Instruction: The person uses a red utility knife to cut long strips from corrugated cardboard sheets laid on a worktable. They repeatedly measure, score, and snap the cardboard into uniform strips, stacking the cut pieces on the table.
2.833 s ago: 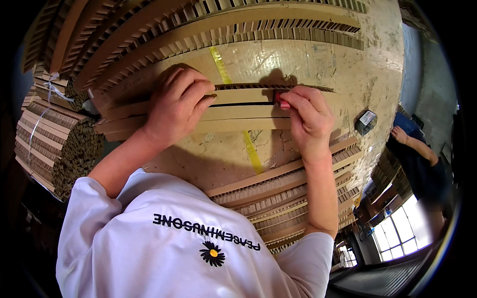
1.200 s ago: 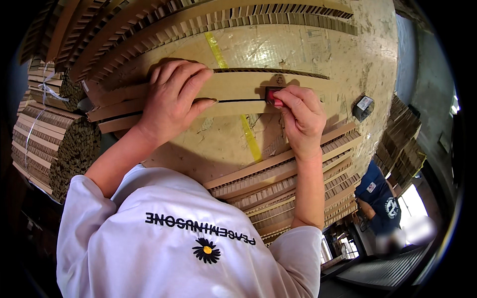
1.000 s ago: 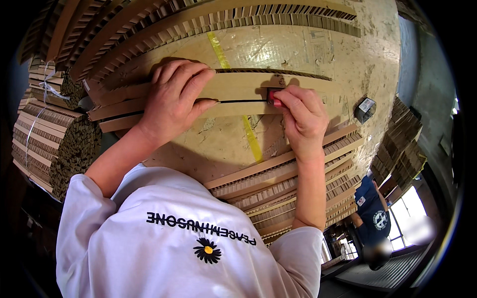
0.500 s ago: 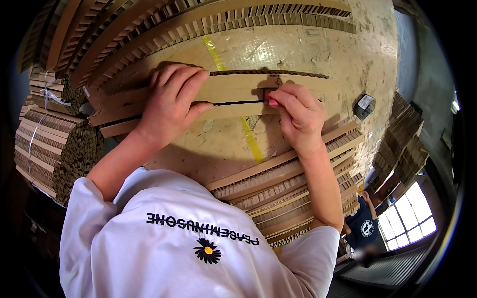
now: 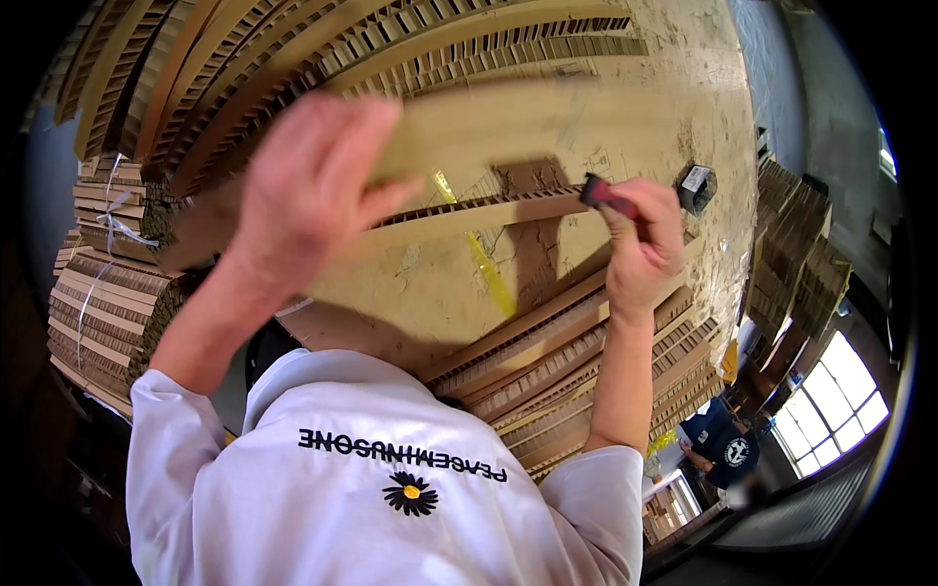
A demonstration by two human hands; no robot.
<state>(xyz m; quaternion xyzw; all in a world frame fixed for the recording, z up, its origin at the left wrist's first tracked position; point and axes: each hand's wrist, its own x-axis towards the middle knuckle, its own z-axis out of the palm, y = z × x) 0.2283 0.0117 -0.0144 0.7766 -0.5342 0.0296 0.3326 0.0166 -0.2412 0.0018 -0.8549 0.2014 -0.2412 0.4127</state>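
Note:
My left hand (image 5: 308,186), smeared by motion, is closed on a wide brown cardboard strip (image 5: 508,122). The strip is raised and blurred, stretching to the right of the hand. Below it, a narrower honeycomb cardboard strip (image 5: 459,220) lies on the worktable, its cell edge facing up and away from me. My right hand (image 5: 647,239) grips a small red-and-black cutter (image 5: 608,195) by its red part. The cutter's black head points left, close to the right end of the narrower strip; whether it touches is unclear.
Long honeycomb cardboard strips (image 5: 469,49) lie along the far side, and more (image 5: 547,361) are stacked nearest me. Tied bundles (image 5: 112,303) stand at left. A dark block with a white label (image 5: 696,188) sits on the table's right. Another person (image 5: 725,444) is beyond, by a window.
My left hand has lifted the wide strip up and away from the narrower one. My right hand has drawn the cutter off the cardboard, moving right and slightly nearer me.

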